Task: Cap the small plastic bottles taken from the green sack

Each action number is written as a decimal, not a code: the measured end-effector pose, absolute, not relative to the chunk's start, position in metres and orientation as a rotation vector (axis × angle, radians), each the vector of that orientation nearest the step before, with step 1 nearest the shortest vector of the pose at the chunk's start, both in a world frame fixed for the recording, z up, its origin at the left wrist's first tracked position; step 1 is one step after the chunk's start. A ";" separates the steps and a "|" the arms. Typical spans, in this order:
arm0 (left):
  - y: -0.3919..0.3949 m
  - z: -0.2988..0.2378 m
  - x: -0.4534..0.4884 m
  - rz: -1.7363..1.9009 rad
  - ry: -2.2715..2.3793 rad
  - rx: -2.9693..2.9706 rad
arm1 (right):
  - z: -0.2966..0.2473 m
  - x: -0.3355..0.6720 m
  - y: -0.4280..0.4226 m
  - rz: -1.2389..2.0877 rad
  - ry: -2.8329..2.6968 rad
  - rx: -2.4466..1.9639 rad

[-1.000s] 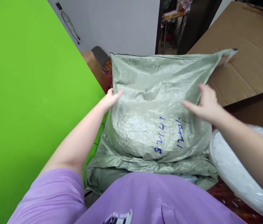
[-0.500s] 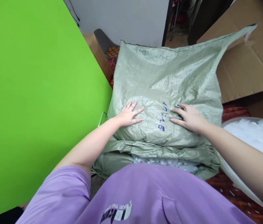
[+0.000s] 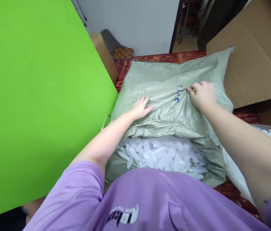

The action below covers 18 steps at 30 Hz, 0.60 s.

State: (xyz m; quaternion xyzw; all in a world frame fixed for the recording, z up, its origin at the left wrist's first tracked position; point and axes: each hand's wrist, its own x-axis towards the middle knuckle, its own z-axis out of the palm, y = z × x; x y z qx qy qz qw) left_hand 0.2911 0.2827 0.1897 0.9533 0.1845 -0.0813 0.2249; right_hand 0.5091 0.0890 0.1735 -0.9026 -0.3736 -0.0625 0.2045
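A large pale green woven sack (image 3: 159, 77) lies in front of me, with blue handwriting on its upper side. Its near end gapes, and many translucent white plastic pieces (image 3: 159, 154) show in the mouth, close to my body. My left hand (image 3: 140, 107) rests flat on the sack's left part, fingers spread. Toward the right side, my right hand (image 3: 203, 95) pinches a fold of the sack, and creases run out from the fingertips.
A bright green panel (image 3: 44, 96) fills the left side. At right stand a big cardboard box (image 3: 253, 61) and a translucent bag (image 3: 236, 166) with more white pieces. Behind are a grey chair (image 3: 111, 40), a small carton (image 3: 103, 51) and a pale wall (image 3: 135, 25).
My right hand has moved away from me and closed on the sack's fabric. The sack's far edge has dropped, and its near mouth has opened wider, showing more white pieces.
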 end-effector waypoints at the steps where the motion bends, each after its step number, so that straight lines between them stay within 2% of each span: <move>1: 0.277 0.198 0.285 -0.248 0.397 2.608 | 0.174 0.514 0.091 -0.137 -0.973 -2.517; 6: 0.251 0.229 0.241 -0.508 0.042 2.571 | 0.171 0.512 0.097 0.020 -0.889 -2.458; 12: 0.249 0.213 0.217 -0.424 0.122 2.858 | 0.210 0.432 0.068 -0.038 -1.166 -2.118; 14: 0.251 0.210 0.222 -0.324 0.218 2.860 | 0.223 0.391 0.050 0.222 -1.432 -1.927; 16: 0.251 0.213 0.233 -0.185 0.320 2.822 | 0.224 0.355 0.035 0.827 -1.733 -1.671; 17: 0.251 0.217 0.239 -0.100 0.363 2.799 | 0.218 0.341 0.029 0.937 -1.828 -1.659; 18: 0.250 0.222 0.245 -0.007 0.396 2.774 | 0.210 0.332 0.026 0.902 -1.875 -1.724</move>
